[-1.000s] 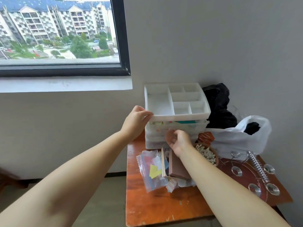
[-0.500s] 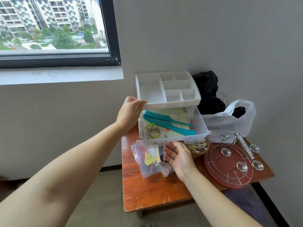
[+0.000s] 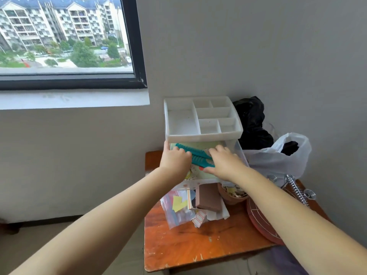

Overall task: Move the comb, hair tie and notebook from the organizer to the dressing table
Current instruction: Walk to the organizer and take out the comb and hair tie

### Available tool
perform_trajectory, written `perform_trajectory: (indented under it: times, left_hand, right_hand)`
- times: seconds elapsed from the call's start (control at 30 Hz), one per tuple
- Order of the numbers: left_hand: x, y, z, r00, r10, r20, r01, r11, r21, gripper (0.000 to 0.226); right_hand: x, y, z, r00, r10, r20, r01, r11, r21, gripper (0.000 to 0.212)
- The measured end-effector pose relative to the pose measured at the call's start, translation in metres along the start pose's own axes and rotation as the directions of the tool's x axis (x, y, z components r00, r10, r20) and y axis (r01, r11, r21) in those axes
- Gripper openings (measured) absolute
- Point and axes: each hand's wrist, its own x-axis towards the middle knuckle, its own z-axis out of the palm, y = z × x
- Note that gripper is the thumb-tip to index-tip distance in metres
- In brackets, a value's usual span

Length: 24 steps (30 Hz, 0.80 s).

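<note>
A white organizer [image 3: 202, 135] with a compartment tray on top stands at the back of the orange wooden table [image 3: 198, 245]. Its upper drawer is pulled out. In the drawer a teal comb [image 3: 195, 154] lies on a pale green notebook [image 3: 200, 144], and a yellowish hair tie [image 3: 188, 176] peeks out at the front left. My left hand [image 3: 175, 160] is over the drawer's left side, fingers curled at the comb's toothed end. From the right, my right hand [image 3: 224, 162] reaches in, with its fingers over the comb's handle and its thumb under it.
In front of the organizer lie a zip bag of papers [image 3: 176, 209], a brown box [image 3: 208, 197] and a clay bowl [image 3: 232, 195]. A red round rack with metal springs [image 3: 258, 215], a white plastic bag [image 3: 278, 159] and a black bag [image 3: 252, 124] fill the right side. Walls close in behind and right.
The drawer went from shut to pulled out. My left hand left the organizer's side and my right hand left the drawer front; both now reach into the drawer at the comb.
</note>
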Motion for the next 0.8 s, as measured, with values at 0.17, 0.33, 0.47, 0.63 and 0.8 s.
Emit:
perform_trajectory:
  times: [0.17,0.33,0.47,0.63,0.8]
  left_hand:
    - [-0.002,0.000,0.011,0.998,-0.012,-0.055,0.009,0.999,-0.045,0.027]
    - [-0.008,0.002,0.031,0.994,-0.032,-0.109,0.028,0.999,-0.031,0.026]
    - [-0.010,0.006,0.032,0.992,-0.033,-0.124,0.033,0.999,-0.001,0.021]
    - [-0.012,0.007,0.025,0.984,-0.069,-0.164,0.056,0.995,-0.078,0.019]
    - [-0.028,0.003,0.014,0.897,-0.301,-0.323,0.105,0.857,-0.505,0.023]
  right_hand:
    - [0.022,0.007,0.020,0.997,0.022,-0.070,-0.030,0.994,-0.107,0.057]
    - [0.020,0.019,0.032,0.995,-0.065,-0.074,0.058,0.994,-0.093,0.035]
    - [0.020,0.020,0.035,0.991,-0.078,-0.111,0.065,0.991,-0.117,0.041]
    - [0.020,0.024,0.028,0.998,-0.050,0.042,0.040,0.979,0.200,0.026]
    - [0.015,0.041,-0.005,0.971,-0.165,0.175,0.085,0.915,0.393,0.028]
